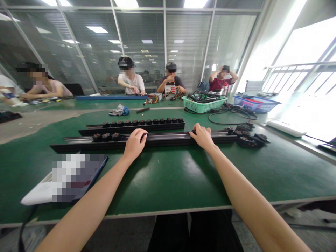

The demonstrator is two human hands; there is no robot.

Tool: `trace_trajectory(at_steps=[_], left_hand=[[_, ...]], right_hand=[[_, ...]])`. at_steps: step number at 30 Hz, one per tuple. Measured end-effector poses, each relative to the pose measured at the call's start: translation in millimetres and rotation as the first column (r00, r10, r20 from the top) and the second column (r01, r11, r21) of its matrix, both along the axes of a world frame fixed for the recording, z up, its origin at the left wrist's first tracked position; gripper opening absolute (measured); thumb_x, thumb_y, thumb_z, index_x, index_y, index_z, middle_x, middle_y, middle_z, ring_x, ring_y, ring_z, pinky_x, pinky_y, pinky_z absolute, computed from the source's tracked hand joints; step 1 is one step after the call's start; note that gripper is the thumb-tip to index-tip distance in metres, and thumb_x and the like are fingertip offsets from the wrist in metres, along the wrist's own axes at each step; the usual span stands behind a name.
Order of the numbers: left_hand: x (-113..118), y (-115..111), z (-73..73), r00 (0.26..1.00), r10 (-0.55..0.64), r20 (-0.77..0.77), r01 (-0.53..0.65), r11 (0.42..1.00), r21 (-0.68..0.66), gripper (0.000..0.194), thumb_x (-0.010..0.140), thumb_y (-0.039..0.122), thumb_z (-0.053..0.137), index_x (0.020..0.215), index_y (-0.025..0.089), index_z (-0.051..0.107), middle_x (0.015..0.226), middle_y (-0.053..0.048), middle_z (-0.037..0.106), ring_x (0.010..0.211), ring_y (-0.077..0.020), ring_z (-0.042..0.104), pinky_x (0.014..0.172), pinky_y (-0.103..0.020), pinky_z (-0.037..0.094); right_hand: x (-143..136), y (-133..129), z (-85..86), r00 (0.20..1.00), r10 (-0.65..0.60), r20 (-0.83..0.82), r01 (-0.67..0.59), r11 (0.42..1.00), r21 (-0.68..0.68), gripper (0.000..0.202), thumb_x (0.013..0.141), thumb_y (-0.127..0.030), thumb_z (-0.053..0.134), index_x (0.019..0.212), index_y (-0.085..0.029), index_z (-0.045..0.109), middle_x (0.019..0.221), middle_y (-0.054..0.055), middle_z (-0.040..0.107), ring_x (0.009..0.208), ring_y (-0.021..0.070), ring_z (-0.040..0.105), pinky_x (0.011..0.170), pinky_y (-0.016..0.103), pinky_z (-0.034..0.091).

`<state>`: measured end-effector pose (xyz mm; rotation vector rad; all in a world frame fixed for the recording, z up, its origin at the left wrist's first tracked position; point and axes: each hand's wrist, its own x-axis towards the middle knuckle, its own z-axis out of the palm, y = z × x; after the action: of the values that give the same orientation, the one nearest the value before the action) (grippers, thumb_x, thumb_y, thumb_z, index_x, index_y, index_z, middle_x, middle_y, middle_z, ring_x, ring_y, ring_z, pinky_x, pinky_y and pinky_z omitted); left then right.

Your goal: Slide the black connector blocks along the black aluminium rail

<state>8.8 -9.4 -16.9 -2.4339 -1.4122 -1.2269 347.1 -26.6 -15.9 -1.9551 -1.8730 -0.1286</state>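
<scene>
A long black channel rail (168,140) lies across the green table in front of me. My left hand (135,142) is closed over its middle, with a small dark part (143,137) partly showing between thumb and fingers. Farther right, my right hand (202,135) pinches a small black part (193,132) at the rail; the fingers hide most of it. Left of my left hand, several round black parts with copper-coloured tops (106,137) sit in the channel. Behind lies a second black rail (131,128), carrying a row of similar parts.
Loose black parts (249,139) are heaped at the rail's right end. A white device and a dark-blue-edged flat item (91,182) lie front left. Farther back are a crumpled cloth (120,111), a green basket of cables (204,104) and a blue basket (258,105). People sit opposite.
</scene>
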Motion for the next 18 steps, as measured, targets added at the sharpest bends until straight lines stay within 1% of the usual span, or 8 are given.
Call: trace_trajectory(at_steps=[18], left_hand=[[-0.3,0.0,-0.3,1.000,-0.003,0.002,0.003,1.000,0.001,0.024,0.097,0.027,0.045,0.105,0.023,0.067,0.118,-0.009,0.067,0.116,-0.0266,0.062,0.108,-0.044,0.050]], right_hand=[[2.4,-0.8,0.6,1.000,-0.012,0.002,0.012,1.000,0.005,0.020,0.101,-0.033,0.044,0.112,-0.019,0.050,0.109,0.014,0.071,0.108,0.0299,0.061,0.096,0.042,0.031]])
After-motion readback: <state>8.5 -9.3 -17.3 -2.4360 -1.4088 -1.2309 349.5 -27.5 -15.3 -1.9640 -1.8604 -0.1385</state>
